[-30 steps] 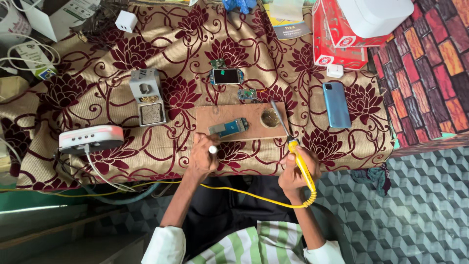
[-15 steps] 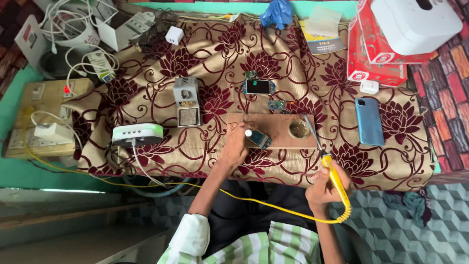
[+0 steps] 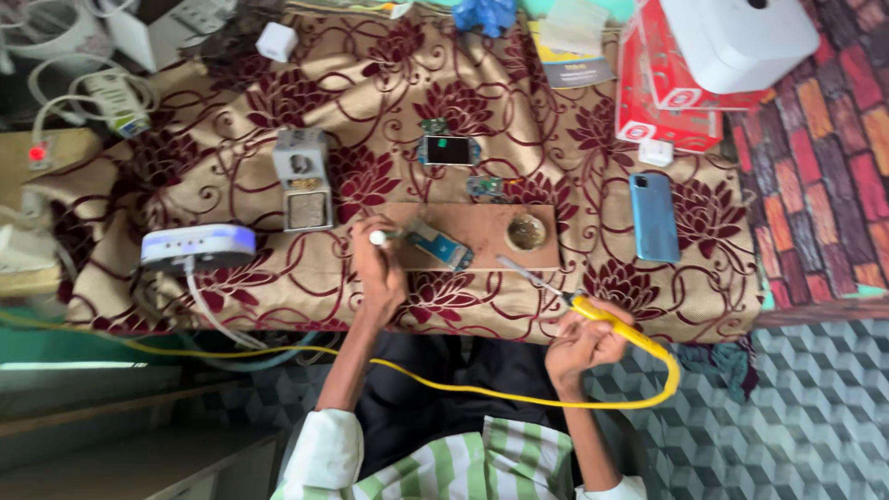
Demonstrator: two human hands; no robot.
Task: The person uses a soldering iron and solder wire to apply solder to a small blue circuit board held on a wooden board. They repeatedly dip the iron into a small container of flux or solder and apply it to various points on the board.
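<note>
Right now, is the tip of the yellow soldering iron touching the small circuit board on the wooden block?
No, the soldering iron in the right hand ends short of the circuit board.

A blue phone was laid face down on the floral cloth covering the surface, right of the wooden board. A small white cube was seen just beside red boxes, topped by a white box. A white device was placed at the left, a grey square unit near it.
</note>
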